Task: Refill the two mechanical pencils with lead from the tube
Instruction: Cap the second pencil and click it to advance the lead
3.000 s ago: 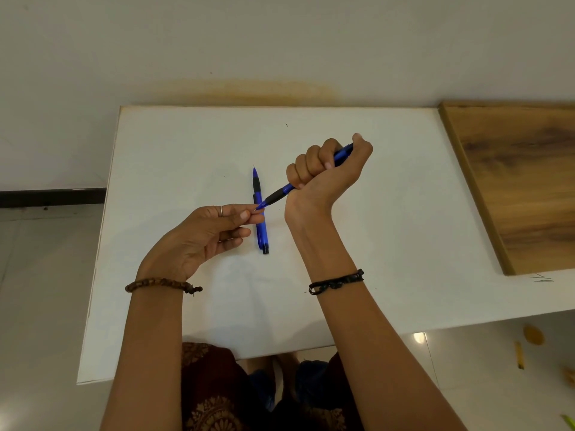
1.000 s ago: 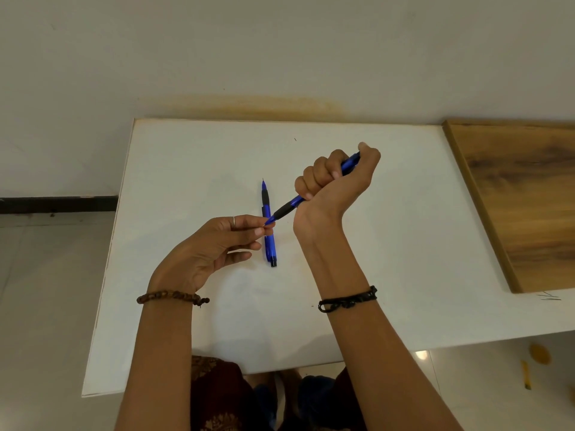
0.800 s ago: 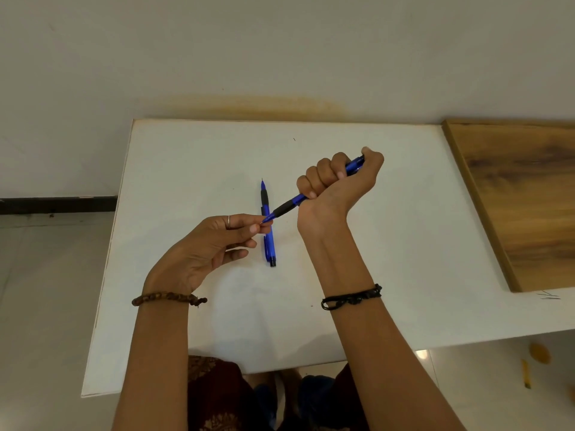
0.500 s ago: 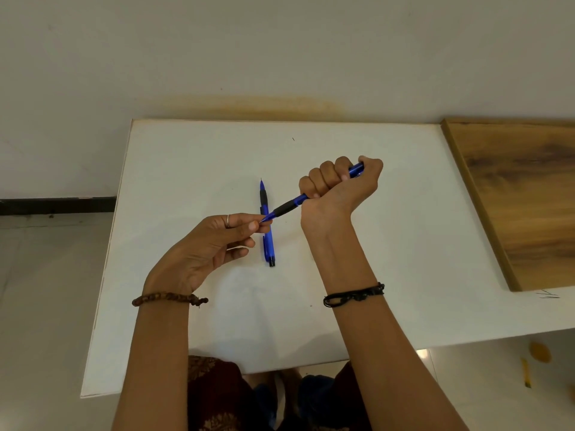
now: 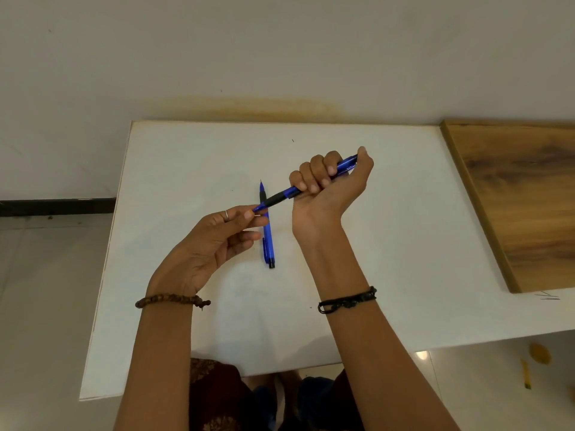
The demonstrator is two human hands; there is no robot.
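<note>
— Right hand (image 5: 329, 188)?
— Raised above the middle of the white table (image 5: 404, 244), wrist bent back, fingers curled in a fist round the barrel of a blue mechanical pencil (image 5: 291, 191). Thumb up at the rear end, over the cap. Black cord bracelet (image 5: 347, 300) on the wrist.
— And the pencil's lie?
— Slanted, rear end high toward the far right, black grip and tip pointing down and left, toward the other hand.
— Left hand (image 5: 214, 241)?
— Lower and nearer, palm turned inward, forearm coming up from the near edge. Thumb and forefinger pinched together right at the pencil's tip; whether on the tip itself or on a lead there, too small to tell. Other fingers loosely bent below. Thin ring (image 5: 226, 215) on one finger, brown bead bracelet (image 5: 171, 300) at the wrist.
— Second pencil (image 5: 268, 241)?
— Flat on the table just beneath the hands, about the middle, lengthwise toward the far edge, point away, black cap nearest. Untouched, partly crossed in view by the held one.
— Beyond that?
— Wooden board (image 5: 522, 197) on the table's right side, running to the far right corner. Pale wall (image 5: 280, 51) behind the far edge, with a yellowish stain just above it.
</note>
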